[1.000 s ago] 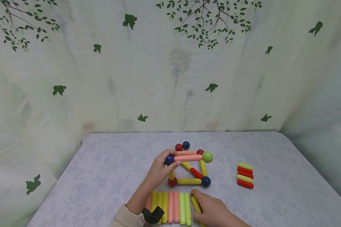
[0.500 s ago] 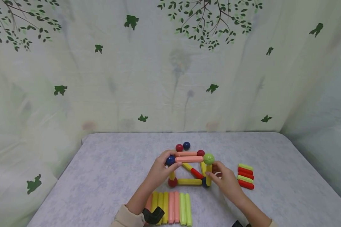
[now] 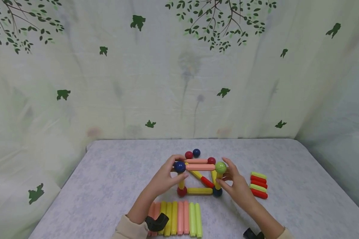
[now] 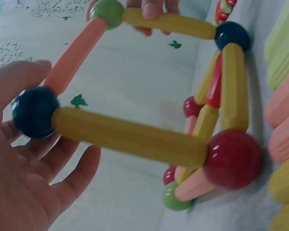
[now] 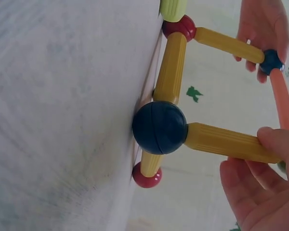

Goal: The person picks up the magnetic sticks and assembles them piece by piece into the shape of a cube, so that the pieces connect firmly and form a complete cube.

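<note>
Yellow upright [image 5: 224, 142]: set between green ball [image 3: 220, 167] and lower blue ball [image 5: 160, 127].
Right grip [image 3: 237, 189]: pinching it.
Left grip [image 3: 161, 177]: curled round upper blue ball [image 3: 179, 167].
Frame's near side [image 3: 200, 167]: apparently being closed; probably calling next for gentle release.
Worktop [image 3: 122, 166]: bearing 4 short sticks [image 3: 258, 182] at right.

Salmon rod [image 3: 200, 167] level on top, upper blue ball [image 3: 179, 167] at left end, green ball [image 3: 220, 167] at right. Below these, left yellow rod [image 4: 130, 135] and right yellow rod [image 5: 224, 141] stand roughly upright, meeting red ball [image 4: 232, 159] and lower blue ball [image 5: 160, 127] respectively; bottom yellow rod [image 3: 199, 191] lies level between.
</note>
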A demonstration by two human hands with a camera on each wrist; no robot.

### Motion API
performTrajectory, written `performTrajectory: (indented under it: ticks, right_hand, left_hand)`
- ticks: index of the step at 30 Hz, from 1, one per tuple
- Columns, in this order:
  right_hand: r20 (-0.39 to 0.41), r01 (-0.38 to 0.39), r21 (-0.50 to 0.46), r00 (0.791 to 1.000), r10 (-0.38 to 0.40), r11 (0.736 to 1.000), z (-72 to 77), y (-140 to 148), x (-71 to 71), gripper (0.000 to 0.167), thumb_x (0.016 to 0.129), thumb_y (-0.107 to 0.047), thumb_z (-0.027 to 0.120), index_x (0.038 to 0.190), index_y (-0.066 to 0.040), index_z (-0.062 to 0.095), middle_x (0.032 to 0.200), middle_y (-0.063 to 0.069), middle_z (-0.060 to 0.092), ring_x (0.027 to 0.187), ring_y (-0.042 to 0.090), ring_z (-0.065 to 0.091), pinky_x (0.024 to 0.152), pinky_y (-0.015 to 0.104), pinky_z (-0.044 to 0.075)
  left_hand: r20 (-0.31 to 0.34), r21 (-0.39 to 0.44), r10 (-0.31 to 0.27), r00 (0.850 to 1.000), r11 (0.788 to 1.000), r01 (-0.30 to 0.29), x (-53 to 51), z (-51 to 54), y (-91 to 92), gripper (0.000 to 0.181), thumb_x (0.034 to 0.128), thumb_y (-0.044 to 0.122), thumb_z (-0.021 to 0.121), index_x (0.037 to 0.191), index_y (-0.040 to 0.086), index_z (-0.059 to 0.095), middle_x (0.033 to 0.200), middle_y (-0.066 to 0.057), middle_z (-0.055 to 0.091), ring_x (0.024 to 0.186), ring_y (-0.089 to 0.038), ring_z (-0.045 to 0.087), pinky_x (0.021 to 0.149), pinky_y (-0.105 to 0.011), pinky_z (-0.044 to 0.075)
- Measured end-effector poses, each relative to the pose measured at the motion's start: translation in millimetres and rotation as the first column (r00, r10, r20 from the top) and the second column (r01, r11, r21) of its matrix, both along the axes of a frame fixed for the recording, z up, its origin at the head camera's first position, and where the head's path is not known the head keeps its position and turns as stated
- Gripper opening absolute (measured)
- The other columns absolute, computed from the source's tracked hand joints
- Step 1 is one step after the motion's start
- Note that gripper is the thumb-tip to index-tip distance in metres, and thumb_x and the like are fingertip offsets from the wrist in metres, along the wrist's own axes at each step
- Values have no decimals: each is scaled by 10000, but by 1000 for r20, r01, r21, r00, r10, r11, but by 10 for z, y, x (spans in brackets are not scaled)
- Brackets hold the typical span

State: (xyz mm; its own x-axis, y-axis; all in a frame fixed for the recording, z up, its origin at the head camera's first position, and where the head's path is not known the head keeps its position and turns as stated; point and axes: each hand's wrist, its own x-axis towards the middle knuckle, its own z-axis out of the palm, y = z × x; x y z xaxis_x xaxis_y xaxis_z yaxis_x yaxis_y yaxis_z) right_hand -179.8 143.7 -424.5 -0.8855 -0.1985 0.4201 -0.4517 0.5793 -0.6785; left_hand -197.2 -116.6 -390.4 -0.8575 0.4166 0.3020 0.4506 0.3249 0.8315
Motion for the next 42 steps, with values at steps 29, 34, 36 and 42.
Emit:
performTrajectory:
  ticks: [29,34,36,42]
  right_hand:
    - [368,-35,446,918,-148,894,-116,1148,127,401,700,-117,752,1057,-36,588,1013,74,585,904,246,544,734,425,472]
    - [392,-47,451,908,-150,891,-175,1135,118,423,721,-140,739,1106,-59,583,1011,52,585,845,185,519,721,397,462]
    - [391,-52,469,907,-155,882,-177,1101,116,437,733,-127,731,1133,-47,576,999,52,589,815,174,513,720,393,463]
    - [381,-67,430,917,-114,901,-78,968,170,339,760,-72,695,1085,-78,597,907,-8,571,714,151,470,635,299,452]
  left_hand:
    - [374,-410,197,906,912,-29,691,-467,-946,537,853,284,614,1274,4,434,996,-85,434,699,-180,421,538,-276,388]
    - [407,-383,156,900,924,13,747,-474,-1013,419,847,214,623,1176,-21,515,922,-74,435,667,-200,406,525,-277,374]
    - [434,-371,145,889,928,30,742,-451,-1027,347,832,169,639,1113,-11,544,884,-67,460,668,-204,424,533,-288,381]
    - [457,-380,183,870,925,5,761,-405,-1028,283,805,191,670,1018,40,563,767,-12,523,656,-182,467,550,-315,410]
